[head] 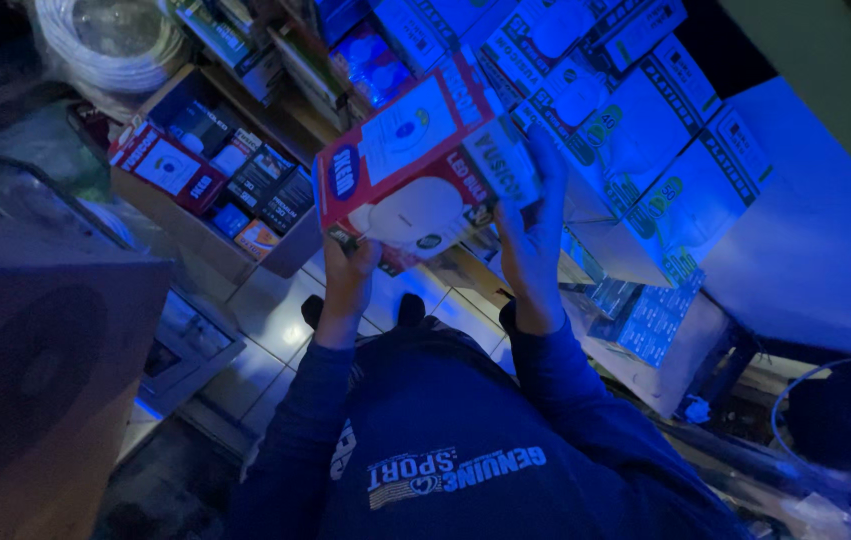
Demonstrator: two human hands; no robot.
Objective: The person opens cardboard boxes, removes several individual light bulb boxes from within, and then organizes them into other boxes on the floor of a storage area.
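Gripping is seen at both lower corners of a red and white box [425, 160], which is held up between the two hands, tilted, its printed face turned toward the camera. The left hand [347, 275] is closed on the lower left corner, fingers curled under the edge. The right hand [533, 225] is laid flat along the right side, fingers spread and pressed against the panel, thumb hidden behind it. A round white lamp shape is pictured on the box face just above the left grip. Beyond the held box, a stack of blue and white boxes [635, 120] is noted, close to the right hand's fingertips. Out past the left grip, an open carton of small packages [215, 175] is recorded on the tiled floor [275, 320], well apart from the hand. A coil of white cable [110, 45] lies farther off on that side. Lighting is dim and blue; fine detail cannot be told.
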